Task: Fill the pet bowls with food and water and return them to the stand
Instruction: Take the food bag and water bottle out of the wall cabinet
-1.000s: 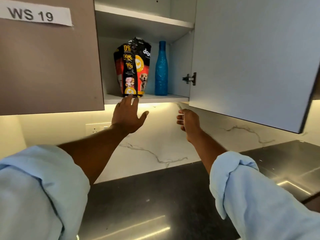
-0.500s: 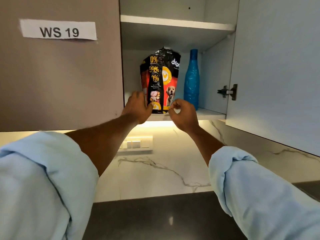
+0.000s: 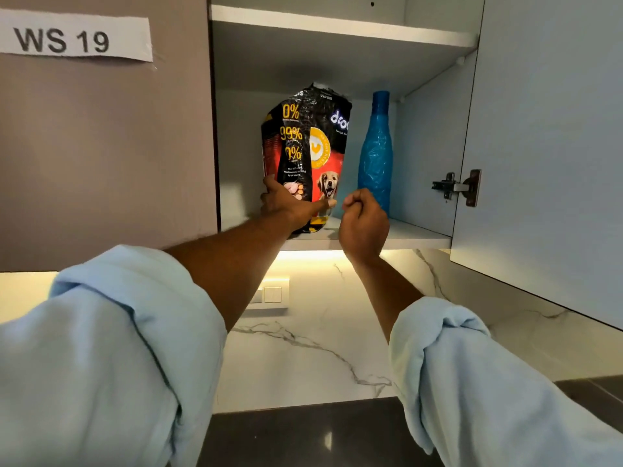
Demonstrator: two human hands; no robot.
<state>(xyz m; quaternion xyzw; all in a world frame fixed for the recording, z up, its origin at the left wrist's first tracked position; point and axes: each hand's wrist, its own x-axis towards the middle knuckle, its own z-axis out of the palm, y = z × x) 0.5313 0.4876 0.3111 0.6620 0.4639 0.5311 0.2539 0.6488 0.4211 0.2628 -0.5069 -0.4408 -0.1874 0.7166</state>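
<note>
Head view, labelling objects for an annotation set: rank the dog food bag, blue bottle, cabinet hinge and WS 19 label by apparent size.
1. dog food bag
2. WS 19 label and blue bottle: similar in area, and the label sits nearer the camera, so unranked.
3. cabinet hinge

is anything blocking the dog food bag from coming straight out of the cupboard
Nothing visible does. The cabinet door is swung open to the right, the blue bottle stands beside the dog food bag, not in front, and the left hand already grips its lower edge. The right hand hovers curled just in front of the shelf.
</note>
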